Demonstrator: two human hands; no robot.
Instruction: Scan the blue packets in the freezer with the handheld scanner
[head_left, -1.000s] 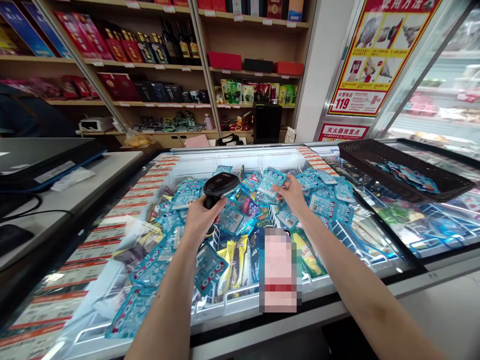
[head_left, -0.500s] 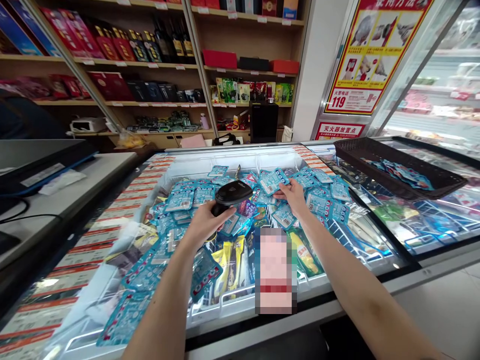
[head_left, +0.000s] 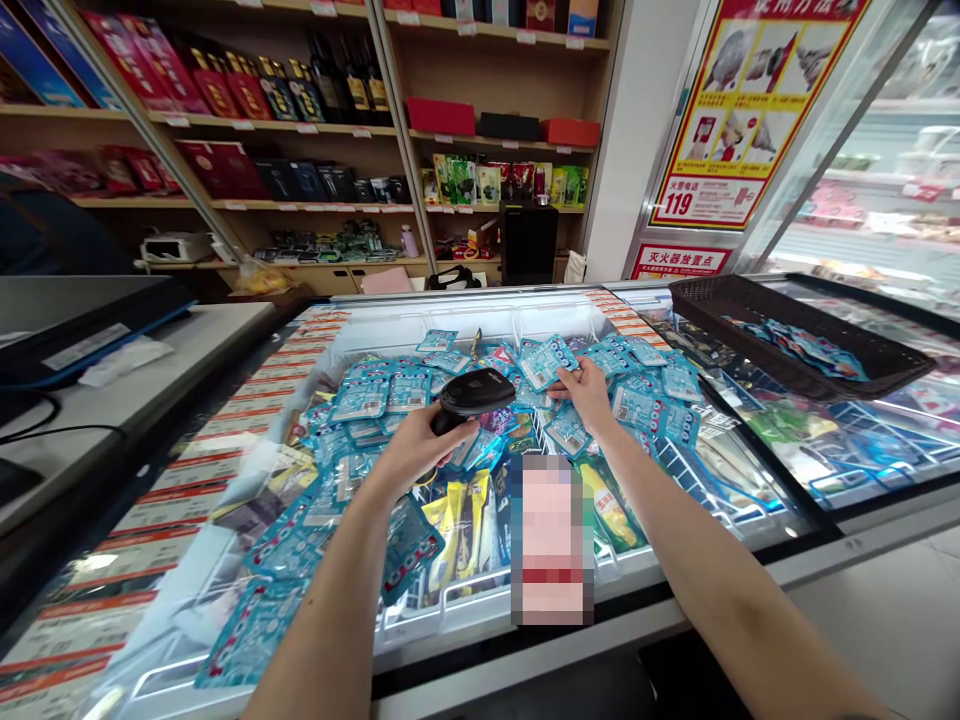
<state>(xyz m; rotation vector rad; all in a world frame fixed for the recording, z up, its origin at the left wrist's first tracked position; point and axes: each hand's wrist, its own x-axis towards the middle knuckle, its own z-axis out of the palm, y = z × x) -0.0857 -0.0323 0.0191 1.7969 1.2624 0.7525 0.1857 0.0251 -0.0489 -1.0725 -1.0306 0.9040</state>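
My left hand [head_left: 420, 450] is wrapped round the handle of a black barcode scanner [head_left: 474, 390], whose head points to the right. In my right hand [head_left: 585, 393], the fingers pinch the lower right edge of a blue packet [head_left: 547, 362] with a barcode label facing up. Many similar blue packets [head_left: 656, 410] lie in piles on the glass top of a freezer [head_left: 450, 325], on both sides of my hands. Between my arms, yellow wrappers [head_left: 459, 525] show through the glass.
A dark basket [head_left: 795, 330] with more blue packets rests on the freezer's right side. To the left stands a counter [head_left: 217, 345] with a black device [head_left: 82, 325]. Behind the freezer are shelves [head_left: 495, 145] of boxes and bottles. A pixelated patch hides part of the front.
My left hand has moved the barcode scanner slightly to the right, closer to the packet in my right hand. The right hand and its packet have hardly moved.
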